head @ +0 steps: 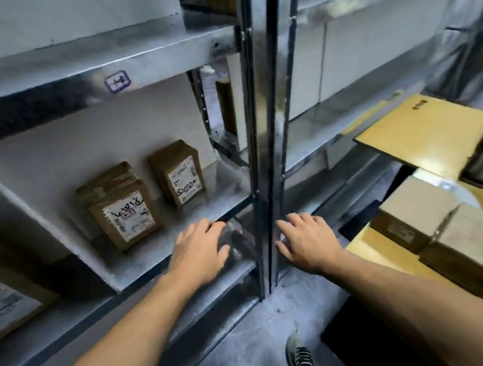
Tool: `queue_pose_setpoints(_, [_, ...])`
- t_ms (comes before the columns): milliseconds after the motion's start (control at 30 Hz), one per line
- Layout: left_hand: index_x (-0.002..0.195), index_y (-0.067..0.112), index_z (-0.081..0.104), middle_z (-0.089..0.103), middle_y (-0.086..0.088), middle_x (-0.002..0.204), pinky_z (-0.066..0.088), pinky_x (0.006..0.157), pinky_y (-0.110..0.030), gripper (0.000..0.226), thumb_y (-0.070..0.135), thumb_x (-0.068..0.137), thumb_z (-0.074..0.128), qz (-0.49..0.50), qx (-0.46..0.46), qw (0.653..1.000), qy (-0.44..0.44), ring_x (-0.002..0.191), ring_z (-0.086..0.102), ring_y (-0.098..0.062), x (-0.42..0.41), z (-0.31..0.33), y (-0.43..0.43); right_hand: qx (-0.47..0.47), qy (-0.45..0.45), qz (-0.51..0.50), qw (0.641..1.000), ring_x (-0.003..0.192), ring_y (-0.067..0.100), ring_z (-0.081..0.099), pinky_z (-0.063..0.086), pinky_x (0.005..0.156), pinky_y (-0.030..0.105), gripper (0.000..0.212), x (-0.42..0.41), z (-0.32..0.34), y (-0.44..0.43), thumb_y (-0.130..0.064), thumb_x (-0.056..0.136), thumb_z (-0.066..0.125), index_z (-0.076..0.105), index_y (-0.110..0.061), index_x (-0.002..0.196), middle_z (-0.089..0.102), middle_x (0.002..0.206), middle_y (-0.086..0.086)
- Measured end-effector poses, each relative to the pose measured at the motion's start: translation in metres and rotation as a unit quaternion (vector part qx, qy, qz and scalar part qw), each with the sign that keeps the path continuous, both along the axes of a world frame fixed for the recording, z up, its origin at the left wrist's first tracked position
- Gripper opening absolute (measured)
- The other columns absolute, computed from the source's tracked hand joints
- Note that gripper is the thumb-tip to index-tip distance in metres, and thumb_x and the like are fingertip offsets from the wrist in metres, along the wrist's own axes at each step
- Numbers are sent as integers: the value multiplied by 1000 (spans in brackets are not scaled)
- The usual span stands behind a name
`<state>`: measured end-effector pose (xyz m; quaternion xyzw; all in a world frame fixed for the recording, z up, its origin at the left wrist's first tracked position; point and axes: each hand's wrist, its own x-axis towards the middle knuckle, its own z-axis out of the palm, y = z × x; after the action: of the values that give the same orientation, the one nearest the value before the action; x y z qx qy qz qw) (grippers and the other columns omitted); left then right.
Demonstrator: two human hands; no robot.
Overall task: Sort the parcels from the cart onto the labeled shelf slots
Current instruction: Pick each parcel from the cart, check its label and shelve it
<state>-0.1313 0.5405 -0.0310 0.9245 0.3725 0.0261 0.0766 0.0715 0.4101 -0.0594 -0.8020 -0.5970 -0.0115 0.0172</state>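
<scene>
Left hand fingers: extended, slightly spread, palm down, nothing held. Tips at front lip of middle shelf; contact unclear, too blurred. Right hand fingers: loose, nearly straight, palm down, nothing held. Tips just beside steel upright post; touching or not, cannot tell. Both forearms bare, in from bottom edge, one hand either side of the post.

Outward from left hand: scribbled-label parcel on middle shelf, near the fingertips but apart, standing tilted back, white label with black marker scrawl facing out. Second parcel just right of it and further back, same brown card, white printed label, leaning too. Small gap between the two. Tall brown box behind the post, upright, in the rear bay. Third parcel far left at lower shelf level, label up, partly cut by frame edge. Slot sticker on front edge of upper shelf, blue border, text unreadable.

Outward from right hand: yellow cart deck at right, loaded with pale taped boxes packed side by side. Flat yellow board above them, jutting out at about right-bay shelf height, small black print, unreadable. Grey floor below, one dark shoe with pale laces near bottom centre.
</scene>
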Motion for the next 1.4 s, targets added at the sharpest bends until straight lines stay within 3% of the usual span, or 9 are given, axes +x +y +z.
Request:
queue_pose_setpoints(233, [142, 29, 40, 45, 3, 139, 35, 105, -39, 52, 44, 93, 50, -141, 5, 990, -7, 125, 44, -25, 83, 3, -58, -17, -4, -146, 989, 118, 30, 55, 47, 90, 44, 44, 40, 15, -109, -56, 97, 37, 49, -26, 127, 57, 125, 4])
queue_pose_setpoints(400, [141, 30, 41, 46, 4, 137, 36, 102, -38, 51, 44, 92, 51, -242, 1, 970, -23, 123, 44, -23, 162, 10, -121, -18, -14, -261, 965, 125, 30, 50, 44, 96, 44, 49, 76, 22, -198, -57, 98, 38, 45, -26, 135, 52, 136, 6])
queue_pose_setpoints(633, [140, 30, 41, 48, 5, 138, 40, 102, -38, 52, 47, 92, 52, -360, -7, 932, -52, 122, 46, -20, 264, 11, -247, 4, -4, -393, 920, 122, 29, 50, 44, 94, 45, 48, 122, 17, -339, -54, 96, 41, 46, -25, 135, 52, 136, 5])
queue_pose_setpoints(833, [144, 34, 36, 42, 8, 143, 28, 112, -38, 53, 47, 94, 50, -411, -33, 910, -39, 130, 38, -18, 331, 1, -357, 3, 32, -452, 891, 128, 27, 46, 41, 100, 45, 44, 172, 4, -446, -51, 98, 40, 46, -26, 133, 49, 140, 2])
queue_pose_setpoints(1100, [142, 34, 35, 43, 6, 143, 33, 111, -44, 50, 45, 94, 46, -418, -53, 905, 51, 130, 39, -21, 385, -39, -447, -14, 136, -488, 862, 118, 26, 48, 46, 96, 46, 51, 217, -47, -518, -55, 99, 38, 37, -29, 143, 44, 139, 2])
queue_pose_setpoints(1400, [139, 33, 36, 43, 3, 141, 28, 110, -42, 46, 49, 97, 39, -404, -36, 908, 108, 129, 38, -22, 405, -56, -479, 76, 280, -512, 809, 138, 27, 30, 40, 110, 46, 57, 220, -94, -544, -51, 97, 52, 34, -35, 148, 13, 157, -3])
